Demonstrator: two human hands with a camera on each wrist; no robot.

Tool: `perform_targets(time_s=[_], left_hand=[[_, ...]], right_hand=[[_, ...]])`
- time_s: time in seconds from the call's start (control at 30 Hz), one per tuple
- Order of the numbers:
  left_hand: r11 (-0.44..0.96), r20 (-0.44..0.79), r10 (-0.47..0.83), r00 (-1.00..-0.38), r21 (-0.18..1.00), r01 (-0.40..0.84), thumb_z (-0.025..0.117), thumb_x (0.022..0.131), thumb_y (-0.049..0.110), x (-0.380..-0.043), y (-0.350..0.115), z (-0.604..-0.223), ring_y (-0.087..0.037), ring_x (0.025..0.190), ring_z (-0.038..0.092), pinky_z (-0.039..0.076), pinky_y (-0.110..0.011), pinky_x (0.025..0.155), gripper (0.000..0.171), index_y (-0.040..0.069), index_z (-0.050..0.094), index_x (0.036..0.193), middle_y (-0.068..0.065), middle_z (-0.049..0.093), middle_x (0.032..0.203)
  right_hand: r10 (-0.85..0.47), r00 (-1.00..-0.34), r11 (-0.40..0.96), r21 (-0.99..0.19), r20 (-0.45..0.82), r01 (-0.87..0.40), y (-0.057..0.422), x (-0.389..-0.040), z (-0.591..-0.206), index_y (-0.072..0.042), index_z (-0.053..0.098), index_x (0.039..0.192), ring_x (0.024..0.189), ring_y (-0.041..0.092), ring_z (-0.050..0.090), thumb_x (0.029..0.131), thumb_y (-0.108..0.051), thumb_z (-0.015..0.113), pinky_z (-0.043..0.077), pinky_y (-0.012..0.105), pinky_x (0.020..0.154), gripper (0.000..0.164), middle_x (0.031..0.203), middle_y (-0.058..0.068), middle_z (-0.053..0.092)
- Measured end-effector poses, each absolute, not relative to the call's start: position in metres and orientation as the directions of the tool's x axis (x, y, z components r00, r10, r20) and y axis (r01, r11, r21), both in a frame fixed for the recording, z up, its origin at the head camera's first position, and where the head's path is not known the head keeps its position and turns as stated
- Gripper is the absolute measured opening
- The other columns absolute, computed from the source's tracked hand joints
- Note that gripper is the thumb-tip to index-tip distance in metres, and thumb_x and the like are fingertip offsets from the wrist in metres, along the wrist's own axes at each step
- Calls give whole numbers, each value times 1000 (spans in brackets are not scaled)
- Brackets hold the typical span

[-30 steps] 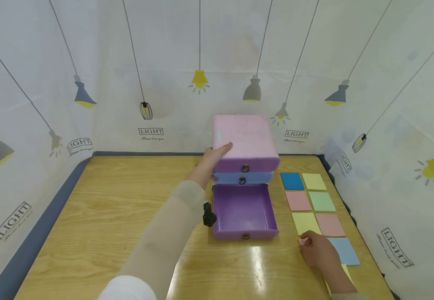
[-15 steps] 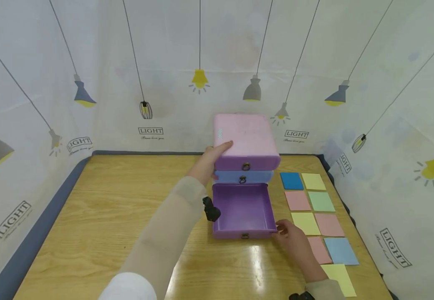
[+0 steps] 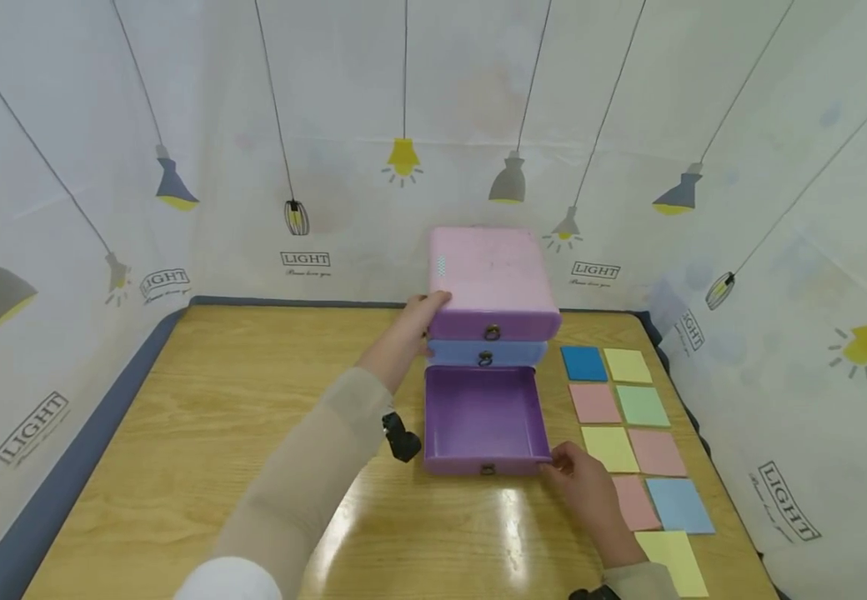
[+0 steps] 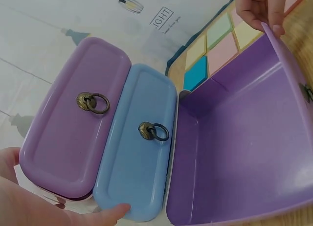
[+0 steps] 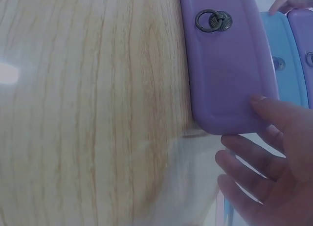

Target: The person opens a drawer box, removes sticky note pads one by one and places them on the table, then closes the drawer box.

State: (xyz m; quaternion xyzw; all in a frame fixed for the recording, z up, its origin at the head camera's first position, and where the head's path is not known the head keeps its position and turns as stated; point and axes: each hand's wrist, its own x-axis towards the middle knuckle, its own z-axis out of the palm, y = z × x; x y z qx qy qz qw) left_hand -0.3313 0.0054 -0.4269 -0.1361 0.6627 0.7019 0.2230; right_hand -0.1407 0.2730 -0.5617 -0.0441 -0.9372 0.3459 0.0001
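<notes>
A small plastic drawer chest (image 3: 489, 271) stands toward the back of the table. It has a pink top, a purple top drawer (image 4: 78, 123), a blue middle drawer (image 4: 139, 138) and a purple bottom drawer (image 3: 486, 412), which is pulled out with nothing inside. Each drawer front bears a bronze ring pull. My left hand (image 3: 413, 321) holds the chest's left side, thumb over the top edge and a fingertip against the blue drawer. At the bottom drawer's front right corner, my right hand (image 3: 582, 483) pinches the rim, thumb on the front face and the other fingers loosely bent below.
Pads of sticky notes lie in two columns along the table's right side, among them a dark blue pad (image 3: 583, 363), a green pad (image 3: 642, 406) and a light blue pad (image 3: 679, 505). Behind the table (image 3: 253, 375) hangs a lamp-printed curtain (image 3: 358, 100).
My right hand has left the pink sticky notes and moved left to the bottom drawer's front right corner. The left thumb has drawn back slightly toward the chest's left edge.
</notes>
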Motion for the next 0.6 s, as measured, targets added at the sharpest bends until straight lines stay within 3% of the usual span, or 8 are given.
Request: perform_targets(time_s=[0.17,0.4,0.6], left_hand=[[88,-415,134,-900,909,-407,56,94,45,-323,3,-430,-38,137,31,36,-61,103,81,13,16,156,-19,21,156],[138,-321,124,-939,943,-304,47,97,48,-311,-2,-440,-36,133,36,37,-59,102,73,11,22,154,-13,28,155],[90,-211,29,-977,974,-207,43,100,41,-298,-8,-459,-34,121,47,43,-48,94,57,9,40,148,-16,50,136]], right_hand=[[100,-995,761,-643,-13,85,274,-144,-565,-10,67,97,78,15,60,88,-25,73,49,35,67,18,87,-1,67],[93,-996,744,-666,17,58,273,-153,-569,-8,66,97,78,17,61,90,-23,72,49,35,66,18,88,1,67],[115,-993,740,-668,7,81,270,-169,-568,-8,66,97,76,18,60,89,-22,72,49,37,66,17,86,2,67]])
